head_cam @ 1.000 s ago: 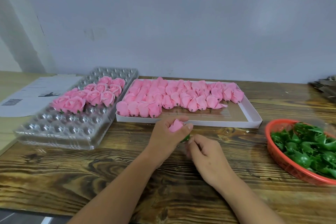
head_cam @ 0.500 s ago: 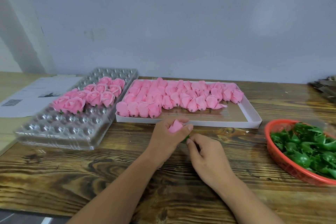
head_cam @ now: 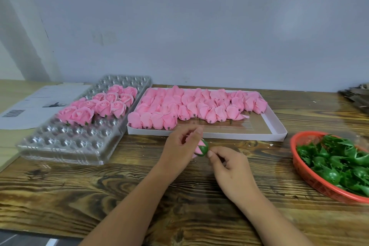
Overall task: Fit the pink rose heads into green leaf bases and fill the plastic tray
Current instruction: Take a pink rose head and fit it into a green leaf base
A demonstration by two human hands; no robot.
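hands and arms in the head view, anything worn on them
Nothing worn shows. The left hand and right hand are bare, with no gloves, rings, watch or bracelets visible. Both forearms are bare to the frame's lower edge, no sleeves in view. The nails look short and unpainted.

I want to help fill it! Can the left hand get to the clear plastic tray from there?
Probably yes: the clear plastic tray lies just left of the left hand, with only bare table between.

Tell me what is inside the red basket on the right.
The red basket holds a heap of green leaf bases, cups and pointed leaves jumbled together. The heap covers the basket's bottom, and its right part is out of frame.
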